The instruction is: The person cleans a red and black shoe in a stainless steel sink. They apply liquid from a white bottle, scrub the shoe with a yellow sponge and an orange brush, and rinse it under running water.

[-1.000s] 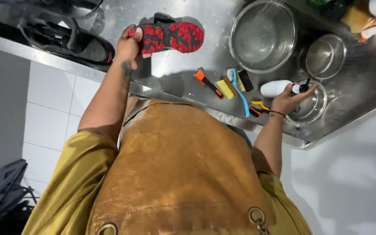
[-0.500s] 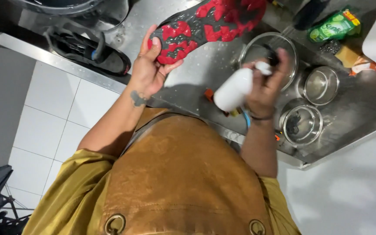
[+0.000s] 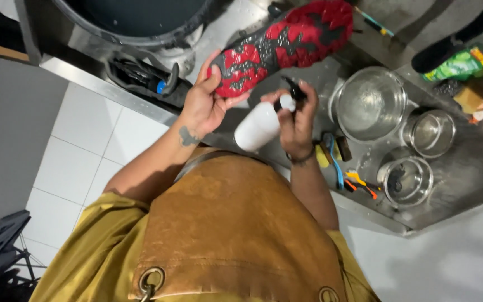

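Your left hand (image 3: 205, 106) grips the heel end of a shoe (image 3: 283, 45), turned sole-up so the red and black tread faces you, and holds it raised over the steel counter (image 3: 465, 184) in the upper middle of the frame. Your right hand (image 3: 296, 126) is clenched around a white spray bottle (image 3: 258, 126), fingers over its black nozzle head, with the bottle lying tilted just below the shoe's heel and close to your left palm. Judging by this, you are at the spraying step: the nozzle sits near the sole but seems not yet squarely aimed at it, so the next move likely calls for angling the nozzle up toward the tread and keeping the shoe steady while you press. To the right of your hands, a large steel bowl (image 3: 370, 103) holds clear liquid, with two smaller steel cups (image 3: 429, 131) (image 3: 406, 179) beyond it toward the lower right. A blue-handled brush (image 3: 334, 159) and an orange tool (image 3: 359, 182) lie on the counter just right of your wrist. A green packet (image 3: 457, 64) rests at the upper right, and another dark shoe (image 3: 141, 78) sits at the upper left edge.
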